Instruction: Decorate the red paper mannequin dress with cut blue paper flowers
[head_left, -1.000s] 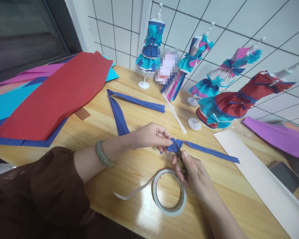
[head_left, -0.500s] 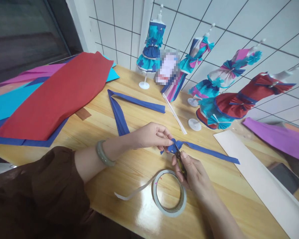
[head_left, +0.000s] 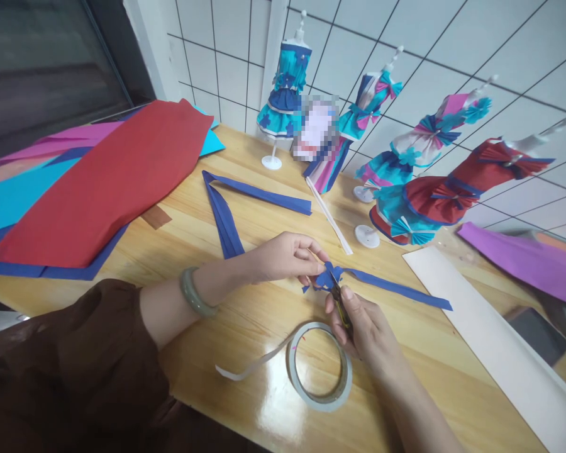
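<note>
Between the fingertips of my left hand point(head_left: 292, 257) is a small blue paper piece point(head_left: 324, 278), pinched above the table. My right hand point(head_left: 365, 324) grips small dark scissors point(head_left: 341, 307) with yellow on the handle, their blades at the blue piece. A long blue strip point(head_left: 400, 289) stretches right from there across the wood; whether it joins the held piece I cannot tell. Just below my hands lies a roll of white tape point(head_left: 292, 371), its loose end curling left. Beyond my left wrist rests a folded blue strip point(head_left: 224, 214).
Along the back stand several small mannequins in paper dresses, one in red point(head_left: 476, 170). Coloured sheets, a red one point(head_left: 104, 182) on top, are piled at left. A white strip point(head_left: 481, 333), a purple sheet point(head_left: 523, 264) and a dark phone-like slab point(head_left: 538, 336) lie at right.
Both hands stay almost in place, with the scissors still at the blue piece. The whole view has shifted very slightly.
</note>
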### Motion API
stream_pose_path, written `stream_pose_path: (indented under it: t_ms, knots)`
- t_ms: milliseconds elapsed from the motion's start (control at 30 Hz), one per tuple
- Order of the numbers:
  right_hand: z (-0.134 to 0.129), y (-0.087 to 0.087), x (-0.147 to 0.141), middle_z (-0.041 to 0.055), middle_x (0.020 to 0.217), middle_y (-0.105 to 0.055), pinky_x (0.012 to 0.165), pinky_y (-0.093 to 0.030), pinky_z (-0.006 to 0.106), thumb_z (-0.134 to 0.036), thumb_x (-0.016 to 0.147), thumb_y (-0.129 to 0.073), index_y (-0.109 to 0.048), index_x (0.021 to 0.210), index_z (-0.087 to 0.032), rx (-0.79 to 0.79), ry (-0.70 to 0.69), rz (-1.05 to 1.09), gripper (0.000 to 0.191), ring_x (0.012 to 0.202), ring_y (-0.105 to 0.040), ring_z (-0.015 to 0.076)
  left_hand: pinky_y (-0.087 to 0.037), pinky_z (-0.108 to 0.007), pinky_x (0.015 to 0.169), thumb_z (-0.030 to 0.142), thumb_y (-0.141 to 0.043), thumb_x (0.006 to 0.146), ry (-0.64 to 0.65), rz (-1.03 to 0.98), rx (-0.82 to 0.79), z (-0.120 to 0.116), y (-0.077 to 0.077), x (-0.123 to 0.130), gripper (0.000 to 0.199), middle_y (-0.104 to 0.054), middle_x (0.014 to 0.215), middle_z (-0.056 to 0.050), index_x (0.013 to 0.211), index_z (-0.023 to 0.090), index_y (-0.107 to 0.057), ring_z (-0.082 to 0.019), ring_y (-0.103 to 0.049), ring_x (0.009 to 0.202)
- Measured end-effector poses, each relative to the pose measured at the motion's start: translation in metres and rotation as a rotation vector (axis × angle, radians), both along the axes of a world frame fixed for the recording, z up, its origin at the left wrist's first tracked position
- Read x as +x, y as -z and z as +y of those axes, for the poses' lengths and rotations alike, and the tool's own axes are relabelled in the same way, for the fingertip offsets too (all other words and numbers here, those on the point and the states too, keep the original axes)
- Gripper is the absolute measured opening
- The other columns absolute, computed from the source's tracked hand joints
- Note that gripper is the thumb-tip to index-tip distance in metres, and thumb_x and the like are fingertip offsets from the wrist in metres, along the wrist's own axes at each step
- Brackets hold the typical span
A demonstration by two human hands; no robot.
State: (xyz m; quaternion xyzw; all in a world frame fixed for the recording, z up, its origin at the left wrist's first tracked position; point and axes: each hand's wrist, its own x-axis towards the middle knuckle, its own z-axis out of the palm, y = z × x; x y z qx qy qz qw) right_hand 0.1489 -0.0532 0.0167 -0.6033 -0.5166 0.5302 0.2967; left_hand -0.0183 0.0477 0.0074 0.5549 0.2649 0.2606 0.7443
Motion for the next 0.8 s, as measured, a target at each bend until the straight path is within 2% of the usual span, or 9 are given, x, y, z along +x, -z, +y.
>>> stream_pose_path:
  t_ms: [333, 633, 800]
  knots:
    - [0.001, 0.0008, -0.0001, -0.0058, 0.041, -0.039, 0.034, -0.022, 0.019, -0.057, 0.087, -0.029, -0.051, 0.074, -0.018, 0.01, 0.002, -0.012, 0.046, 0.033, -0.031, 0.0079, -0.048, -0.021, 0.058, 0.026, -0.064, 0.073, -0.009, -0.023, 0.031, -0.0007, -0.0013, -0.0004, 0.026, -0.066, 0.07, -0.004, 0.093, 0.01, -0.058, -0.008, -0.059, 0.056]
    - [0.0013, 0.0, -0.0005, -0.0058, 0.041, -0.039, 0.034, -0.023, 0.019, -0.054, 0.088, -0.028, -0.05, 0.074, -0.017, 0.02, -0.005, -0.009, 0.045, 0.033, -0.031, 0.0072, -0.048, -0.021, 0.058, 0.037, -0.058, 0.077, -0.025, 0.002, 0.005, -0.0032, -0.0096, 0.0, 0.028, -0.064, 0.075, -0.003, 0.089, 0.012, -0.059, -0.007, -0.059, 0.058]
    - [0.0013, -0.0014, -0.0016, -0.0058, 0.041, -0.039, 0.035, -0.024, 0.02, -0.054, 0.088, -0.028, -0.05, 0.074, -0.017, 0.029, -0.008, -0.011, 0.045, 0.034, -0.03, 0.0077, -0.047, -0.022, 0.06, 0.032, -0.067, 0.07, 0.011, 0.018, 0.054, -0.0027, -0.0061, -0.0014, 0.033, -0.064, 0.074, -0.002, 0.096, 0.013, -0.057, -0.008, -0.059, 0.06]
